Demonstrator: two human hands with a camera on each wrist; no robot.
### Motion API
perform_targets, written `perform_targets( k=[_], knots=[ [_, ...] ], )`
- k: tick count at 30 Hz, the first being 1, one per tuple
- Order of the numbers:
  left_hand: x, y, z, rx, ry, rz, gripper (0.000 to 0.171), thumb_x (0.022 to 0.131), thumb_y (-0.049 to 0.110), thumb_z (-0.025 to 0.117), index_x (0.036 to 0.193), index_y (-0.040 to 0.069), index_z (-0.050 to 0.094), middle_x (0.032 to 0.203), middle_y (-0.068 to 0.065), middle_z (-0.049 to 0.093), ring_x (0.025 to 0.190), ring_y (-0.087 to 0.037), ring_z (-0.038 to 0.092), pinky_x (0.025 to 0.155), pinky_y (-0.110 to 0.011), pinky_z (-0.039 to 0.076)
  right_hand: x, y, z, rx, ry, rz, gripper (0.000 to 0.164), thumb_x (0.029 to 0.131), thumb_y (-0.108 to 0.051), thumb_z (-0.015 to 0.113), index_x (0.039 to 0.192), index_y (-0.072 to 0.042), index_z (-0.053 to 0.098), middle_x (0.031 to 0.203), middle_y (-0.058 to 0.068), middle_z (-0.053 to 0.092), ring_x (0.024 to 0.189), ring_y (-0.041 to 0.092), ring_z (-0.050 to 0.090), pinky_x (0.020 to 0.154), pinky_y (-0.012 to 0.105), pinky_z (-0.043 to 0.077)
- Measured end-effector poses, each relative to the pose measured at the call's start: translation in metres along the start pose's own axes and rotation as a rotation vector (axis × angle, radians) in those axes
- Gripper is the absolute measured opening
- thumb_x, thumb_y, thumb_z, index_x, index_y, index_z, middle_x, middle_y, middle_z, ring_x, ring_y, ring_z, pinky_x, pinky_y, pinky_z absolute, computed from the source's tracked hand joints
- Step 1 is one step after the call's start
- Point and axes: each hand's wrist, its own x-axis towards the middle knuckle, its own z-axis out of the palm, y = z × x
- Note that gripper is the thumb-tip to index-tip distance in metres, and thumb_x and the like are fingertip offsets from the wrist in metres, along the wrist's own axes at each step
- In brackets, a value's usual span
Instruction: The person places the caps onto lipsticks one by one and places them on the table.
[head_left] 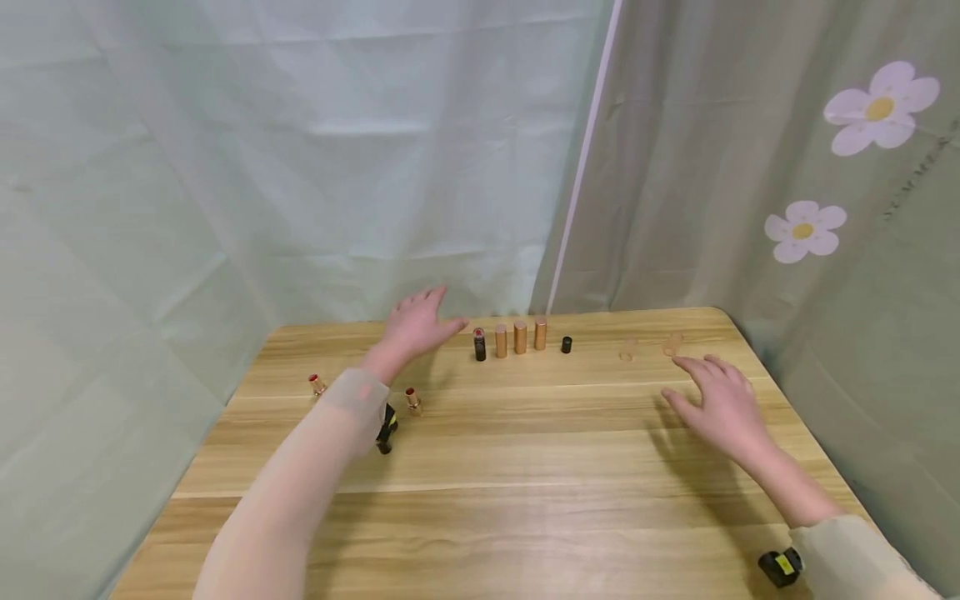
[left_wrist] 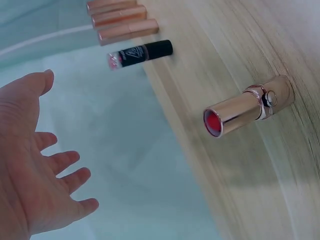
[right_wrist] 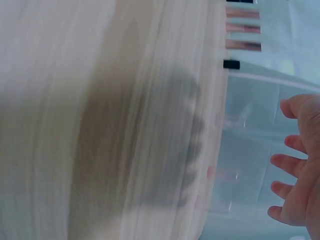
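My left hand hovers over the far left of the table, fingers spread and holding nothing. Just right of its thumb stands a black lipstick tube with red showing at its top. Beside that, in a row, are copper-coloured tubes. Two gold lipsticks without caps stand nearer the left forearm, one to its right and the other to its left; a gold lipstick in the left wrist view shows red inside. My right hand, also holding nothing, is held above the table near clear caps.
A small black cap stands right of the copper tubes, with another clear piece farther right. The wooden table ends at hanging curtains at the back and sides. Black wrist devices sit at the cuffs.
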Motion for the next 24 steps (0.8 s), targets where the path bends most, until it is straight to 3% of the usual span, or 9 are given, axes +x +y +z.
perform_targets(
  k=[8, 12, 20, 24],
  knots=[
    [-0.025, 0.023, -0.008, 0.108, 0.051, 0.176, 0.086, 0.098, 0.060, 0.056, 0.164, 0.015, 0.024, 0.163, -0.014, 0.034, 0.148, -0.038, 0.030, 0.120, -0.060, 0.019, 0.010, 0.026, -0.013, 0.026, 0.064, 0.110, 0.059, 0.098, -0.035, 0.067, 0.143, 0.000, 0.053, 0.140, 0.032, 0.052, 0.130, 0.060, 0.035, 0.098, 0.077, 0.023],
    [-0.041, 0.041, -0.004, 0.122, 0.045, 0.269, 0.086, 0.098, 0.063, 0.055, 0.164, 0.018, 0.023, 0.163, -0.010, 0.034, 0.148, -0.037, 0.031, 0.120, -0.060, 0.019, 0.014, 0.040, -0.016, 0.018, 0.047, 0.183, 0.060, 0.100, -0.038, 0.062, 0.145, 0.000, 0.051, 0.143, 0.033, 0.050, 0.128, 0.062, 0.035, 0.093, 0.077, 0.025],
    [-0.071, 0.067, 0.016, 0.138, 0.028, 0.412, 0.085, 0.097, 0.061, 0.059, 0.164, 0.020, 0.025, 0.162, -0.008, 0.036, 0.148, -0.033, 0.031, 0.122, -0.056, 0.016, 0.020, 0.068, -0.010, 0.027, -0.010, 0.266, 0.070, 0.102, -0.047, 0.056, 0.148, 0.004, 0.045, 0.144, 0.034, 0.048, 0.125, 0.063, 0.037, 0.094, 0.076, 0.026],
    [-0.092, 0.079, 0.040, 0.119, -0.013, 0.464, 0.083, 0.097, 0.059, 0.060, 0.163, 0.020, 0.026, 0.163, -0.005, 0.035, 0.149, -0.030, 0.032, 0.122, -0.054, 0.013, 0.022, 0.078, -0.008, 0.046, -0.050, 0.309, 0.073, 0.103, -0.047, 0.054, 0.150, 0.007, 0.041, 0.144, 0.035, 0.046, 0.124, 0.064, 0.035, 0.095, 0.076, 0.024]
  ],
)
